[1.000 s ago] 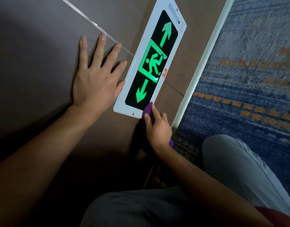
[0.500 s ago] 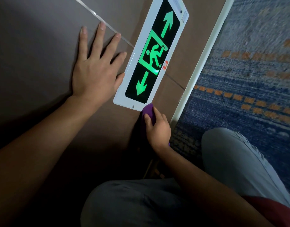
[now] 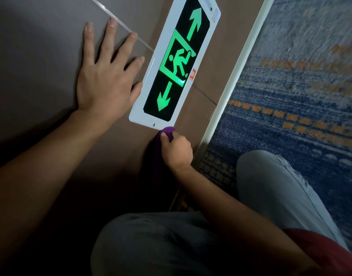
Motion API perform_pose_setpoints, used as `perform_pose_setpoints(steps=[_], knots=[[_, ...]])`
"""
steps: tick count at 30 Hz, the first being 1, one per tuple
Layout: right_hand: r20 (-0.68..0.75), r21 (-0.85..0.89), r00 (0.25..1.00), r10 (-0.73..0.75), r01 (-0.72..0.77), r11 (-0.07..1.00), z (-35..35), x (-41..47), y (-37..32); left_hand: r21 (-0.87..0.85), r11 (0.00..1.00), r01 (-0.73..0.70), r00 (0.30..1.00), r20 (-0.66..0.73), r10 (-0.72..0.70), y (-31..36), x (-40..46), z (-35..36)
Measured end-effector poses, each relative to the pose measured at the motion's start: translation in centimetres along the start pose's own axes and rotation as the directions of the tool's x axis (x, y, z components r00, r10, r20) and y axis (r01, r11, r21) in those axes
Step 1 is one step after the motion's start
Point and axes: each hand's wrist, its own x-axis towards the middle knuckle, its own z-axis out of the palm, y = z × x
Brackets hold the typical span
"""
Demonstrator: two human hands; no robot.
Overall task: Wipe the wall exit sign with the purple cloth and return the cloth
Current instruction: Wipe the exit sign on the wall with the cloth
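Observation:
The exit sign point(image 3: 177, 62) is a white-framed black panel with glowing green arrows and a running figure, fixed low on the brown wall. My left hand point(image 3: 105, 76) lies flat and spread on the wall just left of the sign. My right hand point(image 3: 176, 149) is closed on the purple cloth point(image 3: 168, 131), whose bunched tip touches the wall at the sign's lower right corner. The rest of the cloth hangs dark below my fist.
A pale baseboard point(image 3: 236, 76) runs along the wall's foot. Beyond it lies a blue carpet point(image 3: 300, 108) with orange dashes. My grey-trousered knees point(image 3: 270, 186) are bent close to the wall. A thin shiny strip point(image 3: 121, 24) crosses the wall panel.
My right hand with the cloth has slid off the sign's lower corner onto the wall just below it. My left hand stays pressed on the wall.

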Motion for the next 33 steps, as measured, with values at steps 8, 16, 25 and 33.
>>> perform_pose_setpoints(steps=[8, 16, 25, 33], knots=[[0.058, -0.091, 0.998, -0.025, 0.030, 0.995, 0.2, -1.1, -0.9, 0.012, 1.000, 0.001, 1.000, 0.011, -0.001, 0.1, -0.1, -0.4], [-0.041, 0.053, 0.953, -0.300, 0.302, 0.952, -0.9, -2.3, 1.2, -0.031, 0.999, -0.009, 1.000, -0.010, 0.009, -0.3, 0.0, 0.2], [-0.252, 0.110, 0.951, -0.182, 0.215, 0.970, -4.5, 4.4, 1.8, -0.117, 0.993, -0.014, 0.999, 0.031, 0.018, -0.4, 1.2, -2.2], [-0.227, 0.022, 0.938, -0.260, 0.272, 0.962, -1.3, 3.7, 2.1, -0.017, 1.000, -0.015, 0.999, 0.052, 0.015, 0.2, 4.9, -1.6]])
